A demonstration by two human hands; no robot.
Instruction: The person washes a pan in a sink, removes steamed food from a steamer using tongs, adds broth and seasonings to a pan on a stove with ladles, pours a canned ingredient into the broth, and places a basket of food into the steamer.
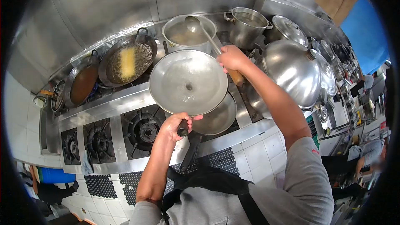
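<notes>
The left hand (177, 126) holds a pan (166, 79) tight, and the right hand (233, 59) holds a ladle (209, 38) at the wide far pot (182, 47).

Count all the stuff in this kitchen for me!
Held pan: one, silver, centre
Ladle: one, silver-brown, centre
Lower pan: one, grey, beneath held pan
Wide pot: one, silver, back centre
Tall pot: one, silver, back right
Woks: two, dark, back left
Food: one, yellow, right wok
Lids: several, silver, right
Bare burners: three, black, front left
Stove: one, silver, middle
Mats: several, black, floor
Other people: at least one, grey top, right
Clutter: uncountable, mixed, right
Left hand: one, bare, pan handle
Right hand: one, bare, ladle handle
</notes>
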